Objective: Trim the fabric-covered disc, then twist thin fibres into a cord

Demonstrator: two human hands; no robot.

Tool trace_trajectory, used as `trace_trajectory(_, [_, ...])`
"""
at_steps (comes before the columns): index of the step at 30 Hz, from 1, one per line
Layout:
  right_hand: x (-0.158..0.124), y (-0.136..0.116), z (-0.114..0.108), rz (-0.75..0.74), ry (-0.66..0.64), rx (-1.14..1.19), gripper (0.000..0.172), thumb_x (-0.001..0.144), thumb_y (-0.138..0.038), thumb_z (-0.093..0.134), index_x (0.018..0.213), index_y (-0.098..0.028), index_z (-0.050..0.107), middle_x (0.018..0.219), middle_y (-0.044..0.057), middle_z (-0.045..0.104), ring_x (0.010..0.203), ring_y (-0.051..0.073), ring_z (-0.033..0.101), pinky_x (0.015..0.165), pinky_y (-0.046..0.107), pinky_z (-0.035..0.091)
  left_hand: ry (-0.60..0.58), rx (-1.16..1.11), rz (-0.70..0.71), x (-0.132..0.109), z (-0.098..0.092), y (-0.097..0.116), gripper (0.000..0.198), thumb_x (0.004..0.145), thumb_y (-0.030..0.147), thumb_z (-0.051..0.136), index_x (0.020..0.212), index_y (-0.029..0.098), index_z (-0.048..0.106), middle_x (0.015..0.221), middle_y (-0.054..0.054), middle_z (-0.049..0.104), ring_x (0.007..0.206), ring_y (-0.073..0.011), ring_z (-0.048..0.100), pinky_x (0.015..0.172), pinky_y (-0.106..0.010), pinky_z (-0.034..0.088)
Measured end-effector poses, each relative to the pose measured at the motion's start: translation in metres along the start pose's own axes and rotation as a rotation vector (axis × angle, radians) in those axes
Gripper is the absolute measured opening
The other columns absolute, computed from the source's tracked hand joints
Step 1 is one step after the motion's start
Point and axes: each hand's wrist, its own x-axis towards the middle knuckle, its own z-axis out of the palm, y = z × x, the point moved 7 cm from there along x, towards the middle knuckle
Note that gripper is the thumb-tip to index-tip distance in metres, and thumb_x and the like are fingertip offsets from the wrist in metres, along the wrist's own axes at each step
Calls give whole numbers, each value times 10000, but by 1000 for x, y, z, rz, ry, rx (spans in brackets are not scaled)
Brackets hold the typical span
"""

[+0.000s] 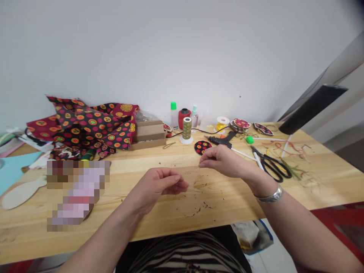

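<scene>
Over the middle of the table is my left hand (161,185), palm turned inward. Its fingers are loosely curled and apart from the thumb, and nothing shows in them. My right hand (223,161) is a little farther to the right, its thumb and fingertips brought together in a pinch. Whatever they hold, if anything, is too small to make out. Just beyond those fingertips lies a round dark disc (202,146) with red and yellow dots, partly covered by the hand. A black glue gun (223,140) rests behind it. Dark scraps (203,207) are scattered below both hands.
Black-handled scissors (274,167) and loose threads (298,151) lie at the right. Along the wall stand a green thread spool (187,129), a red spool (184,118) and bottles (173,116). Patterned fabric (93,121) is heaped beside a cardboard box (149,134) at the left.
</scene>
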Motion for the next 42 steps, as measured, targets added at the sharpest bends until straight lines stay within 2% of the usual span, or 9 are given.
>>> trace_trajectory(10, [2, -11, -10, -26, 25, 26, 152, 749, -246, 590, 659, -155, 672, 608, -8, 593, 582, 105, 487, 546, 230, 367, 45, 113, 53, 4, -9, 0, 168, 706, 307, 681, 744, 149, 721, 808, -85, 746, 765, -184, 679, 741, -289, 488])
trace_trajectory(20, [6, -3, -10, 54, 43, 64, 201, 714, -306, 614, 584, -154, 639, 493, -29, 504, 469, 87, 415, 450, 229, 305, 5, -8, -56, 4, -9, -2, 112, 621, 233, 750, 672, 142, 709, 694, -72, 747, 644, -163, 685, 686, -266, 507])
trace_trajectory(23, [6, 7, 0, 166, -15, 216, 208, 704, -284, 614, 546, -149, 607, 476, -12, 537, 453, 105, 492, 446, 233, 364, 26, -56, -72, 5, -10, -3, 139, 618, 244, 748, 679, 127, 705, 693, -87, 745, 636, -182, 688, 673, -284, 505])
trace_trajectory(26, [5, 13, 17, 283, -82, 455, 188, 663, -279, 656, 549, -131, 630, 541, 37, 616, 540, 150, 595, 551, 285, 467, 69, -127, -57, 8, -12, -2, 149, 619, 241, 744, 690, 117, 704, 720, -106, 746, 687, -208, 693, 701, -305, 499])
trace_trajectory(28, [5, 14, 29, 336, -87, 641, 191, 598, -299, 717, 555, -125, 652, 585, 54, 642, 600, 162, 612, 626, 311, 480, 85, -169, -35, 10, -11, 0, 151, 638, 237, 729, 712, 106, 712, 763, -118, 747, 734, -208, 690, 718, -298, 494])
trace_trajectory(31, [8, 15, 46, 352, -34, 923, 205, 540, -314, 766, 578, -134, 675, 643, 48, 656, 662, 148, 588, 682, 307, 443, 97, -230, 0, 13, -8, 1, 167, 667, 229, 708, 763, 92, 722, 823, -122, 744, 798, -205, 679, 716, -278, 494])
trace_trajectory(34, [11, 16, 59, 315, 43, 1103, 165, 573, -297, 752, 635, -156, 694, 730, 35, 666, 726, 139, 552, 714, 296, 375, 123, -314, 44, 15, -6, 0, 172, 674, 211, 702, 792, 88, 721, 842, -116, 743, 802, -206, 677, 738, -288, 499])
trace_trajectory(38, [13, 12, 74, 297, 100, 1221, 132, 641, -301, 694, 691, -179, 695, 815, 24, 668, 812, 157, 517, 750, 308, 308, 135, -427, 89, 17, -5, -1, 163, 698, 199, 685, 818, 91, 708, 860, -120, 740, 816, -209, 678, 804, -328, 496])
trace_trajectory(42, [13, 6, 82, 320, 155, 1301, 119, 654, -309, 679, 689, -195, 681, 828, 6, 663, 799, 150, 497, 734, 293, 291, 126, -531, 139, 17, -2, -1, 129, 726, 181, 659, 830, 114, 695, 889, -100, 739, 841, -193, 676, 838, -329, 490])
